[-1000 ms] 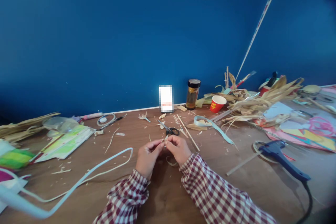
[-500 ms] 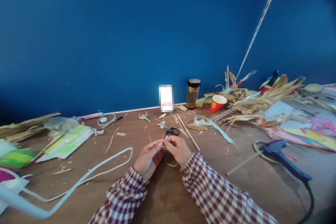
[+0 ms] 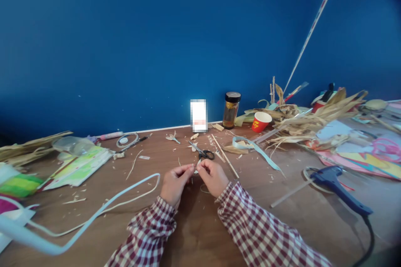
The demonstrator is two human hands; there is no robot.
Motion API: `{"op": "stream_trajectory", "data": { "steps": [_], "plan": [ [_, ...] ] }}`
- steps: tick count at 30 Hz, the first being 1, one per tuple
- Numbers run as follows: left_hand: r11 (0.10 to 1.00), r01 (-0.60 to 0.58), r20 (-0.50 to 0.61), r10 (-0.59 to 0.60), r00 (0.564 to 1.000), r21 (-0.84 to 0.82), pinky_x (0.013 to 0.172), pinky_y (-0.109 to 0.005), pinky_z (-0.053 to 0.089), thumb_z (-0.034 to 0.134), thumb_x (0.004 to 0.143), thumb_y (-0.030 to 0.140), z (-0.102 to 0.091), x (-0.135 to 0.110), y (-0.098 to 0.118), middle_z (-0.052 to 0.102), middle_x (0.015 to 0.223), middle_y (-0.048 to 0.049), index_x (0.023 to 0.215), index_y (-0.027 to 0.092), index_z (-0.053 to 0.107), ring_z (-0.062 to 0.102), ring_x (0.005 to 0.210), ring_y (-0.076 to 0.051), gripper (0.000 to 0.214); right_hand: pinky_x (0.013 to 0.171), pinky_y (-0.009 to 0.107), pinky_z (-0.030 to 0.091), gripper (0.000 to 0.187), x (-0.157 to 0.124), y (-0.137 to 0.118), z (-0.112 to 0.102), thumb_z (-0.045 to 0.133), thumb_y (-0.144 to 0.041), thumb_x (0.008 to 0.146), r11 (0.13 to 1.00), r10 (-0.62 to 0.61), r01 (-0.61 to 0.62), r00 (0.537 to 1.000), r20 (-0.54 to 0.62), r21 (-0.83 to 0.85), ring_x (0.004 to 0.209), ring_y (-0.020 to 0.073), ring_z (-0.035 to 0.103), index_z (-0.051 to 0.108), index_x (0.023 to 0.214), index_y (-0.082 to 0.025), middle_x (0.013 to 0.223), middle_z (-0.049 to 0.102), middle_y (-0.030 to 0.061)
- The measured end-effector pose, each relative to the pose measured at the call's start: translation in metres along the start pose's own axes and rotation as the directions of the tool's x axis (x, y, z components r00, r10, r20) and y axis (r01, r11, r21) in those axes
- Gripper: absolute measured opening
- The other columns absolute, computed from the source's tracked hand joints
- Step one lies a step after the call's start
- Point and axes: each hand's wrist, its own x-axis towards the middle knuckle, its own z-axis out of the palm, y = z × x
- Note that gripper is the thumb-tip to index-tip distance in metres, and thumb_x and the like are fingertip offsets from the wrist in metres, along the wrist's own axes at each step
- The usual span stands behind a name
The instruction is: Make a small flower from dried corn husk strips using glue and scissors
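Scissors (image 3: 206,155) on counter (image 3: 194,233) just beyond my right hand (image 3: 214,178); jar (image 3: 232,111) behind, left of cup (image 3: 259,126); glue gun (image 3: 329,178) far right.

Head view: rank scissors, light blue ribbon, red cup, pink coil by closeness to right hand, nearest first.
1. Scissors: just ahead of right hand.
2. Light blue ribbon: ahead, right.
3. Red cup: behind the ribbon.
4. Pink coil: far right.

Both forearms, in checked sleeves gathered at the wrists, angle inward so that the left hand (image 3: 174,185) and right hand (image 3: 213,178) nearly meet, each with thumb and forefinger pinched together, remaining fingers curled.
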Motion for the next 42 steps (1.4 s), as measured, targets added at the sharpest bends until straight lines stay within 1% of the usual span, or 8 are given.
{"op": "stream_trajectory", "data": {
  "steps": [4,10,16,21,27,36,39,42],
  "plan": [
    [0.939,-0.173,0.07,0.159,0.985,0.296,0.059,-0.025,0.044,0.064,0.064,0.035,-0.005,0.001,0.001,0.068,0.074,-0.0056,0.079,0.016,0.069,0.058,0.064,-0.016,0.025,0.047,0.02,0.029,0.02,-0.001,0.0,-0.001,0.044,-0.031,0.08,0.997,-0.018,0.016,0.999,-0.031,-0.072,0.049,0.0093,0.041,0.055,0.07,-0.017,0.055,0.049,-0.0024],
    [0.691,-0.438,0.197,0.403,0.894,0.575,0.057,-0.025,0.042,0.053,0.073,0.032,-0.005,-0.005,0.013,0.063,0.069,-0.0033,0.074,0.017,0.067,0.055,0.06,-0.014,0.02,0.049,0.02,0.03,0.023,0.002,0.001,-0.003,0.043,-0.031,0.081,0.996,-0.011,0.011,1.0,-0.003,-0.091,0.05,0.0094,0.042,0.055,0.068,-0.017,0.054,0.049,-0.0023],
    [0.659,-0.412,0.145,0.421,0.895,0.63,0.059,-0.026,0.042,0.051,0.074,0.032,-0.008,-0.002,0.017,0.063,0.069,-0.0026,0.073,0.017,0.065,0.056,0.062,-0.015,0.021,0.049,0.021,0.032,0.04,0.006,0.003,-0.011,0.03,-0.038,0.087,0.992,0.11,-0.104,0.99,0.092,-0.075,0.046,0.0087,0.043,0.061,0.075,-0.016,0.054,0.053,-0.0012],
    [0.644,-0.463,0.183,0.454,0.872,0.609,0.06,-0.026,0.043,0.05,0.075,0.032,-0.008,-0.001,0.015,0.062,0.071,-0.0027,0.074,0.017,0.064,0.056,0.064,-0.015,0.02,0.047,0.022,0.029,0.059,0.006,-0.001,-0.019,0.023,-0.047,0.087,0.981,0.091,-0.064,0.985,0.146,-0.181,0.043,0.0085,0.041,0.06,0.053,-0.016,0.042,0.042,-0.0019],
    [0.602,-0.529,0.256,0.482,0.838,0.598,0.064,-0.027,0.042,0.046,0.078,0.03,-0.007,-0.003,0.015,0.06,0.074,-0.0042,0.076,0.017,0.062,0.054,0.069,-0.016,0.02,0.044,0.021,0.026,0.042,0.005,0.002,-0.02,0.04,-0.046,0.081,0.984,0.03,-0.017,0.997,0.069,-0.179,0.043,0.0081,0.037,0.059,0.058,-0.016,0.043,0.04,-0.004],
    [0.608,-0.518,0.234,0.486,0.842,0.601,0.065,-0.028,0.042,0.046,0.078,0.03,-0.007,-0.003,0.017,0.06,0.074,-0.0039,0.075,0.018,0.062,0.055,0.07,-0.016,0.02,0.049,0.021,0.036,0.027,0.006,0.0,-0.016,0.046,-0.04,0.078,0.999,0.013,-0.013,1.0,0.007,-0.053,0.052,0.0098,0.046,0.057,0.07,-0.017,0.057,0.052,-0.0021],
    [0.622,-0.502,0.211,0.482,0.85,0.601,0.066,-0.027,0.042,0.046,0.078,0.029,-0.008,-0.004,0.018,0.059,0.073,-0.0034,0.075,0.018,0.061,0.054,0.07,-0.016,0.019,0.062,0.026,0.042,0.025,0.004,-0.006,-0.017,0.048,-0.039,0.077,0.986,-0.081,0.063,0.99,-0.118,-0.152,0.067,0.0138,0.053,0.057,0.085,-0.018,0.074,0.059,0.002],
    [0.653,-0.459,0.173,0.454,0.874,0.603,0.065,-0.027,0.042,0.047,0.077,0.029,-0.009,-0.004,0.017,0.06,0.073,-0.0032,0.076,0.018,0.062,0.055,0.07,-0.016,0.019,0.082,0.036,0.037,0.032,-0.001,-0.015,-0.019,0.057,-0.037,0.071,0.915,-0.298,0.206,0.924,-0.238,-0.346,0.091,0.0209,0.05,0.054,0.097,-0.018,0.094,0.058,0.0076]
  ]
}}
